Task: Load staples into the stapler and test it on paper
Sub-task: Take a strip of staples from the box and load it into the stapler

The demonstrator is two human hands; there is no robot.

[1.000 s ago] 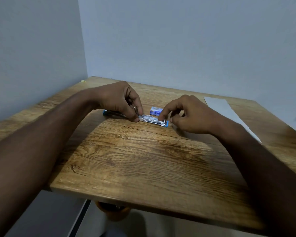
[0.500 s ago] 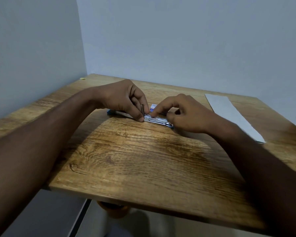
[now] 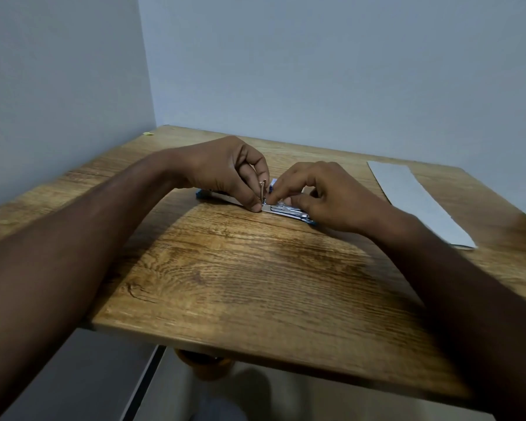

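Observation:
A blue and silver stapler point(image 3: 286, 210) lies opened flat across the middle of the wooden table point(image 3: 255, 284). My left hand point(image 3: 225, 171) pinches its hinge end, where a small metal piece point(image 3: 262, 191) stands upright between thumb and forefinger. My right hand point(image 3: 322, 196) rests its fingertips on the silver staple channel. Just behind the two hands, a small blue and white staple box point(image 3: 273, 184) peeks out, mostly hidden. A strip of white paper point(image 3: 413, 199) lies on the table at the right.
Grey walls close off the table at the left and at the back. A tiny yellow scrap point(image 3: 148, 133) lies at the far left corner. The table's front edge runs below my forearms, with an orange-brown object point(image 3: 207, 364) beneath it.
My right hand has slid left along the stapler toward my left hand. The small metal piece at the hinge now stands more upright. The camera has moved closer.

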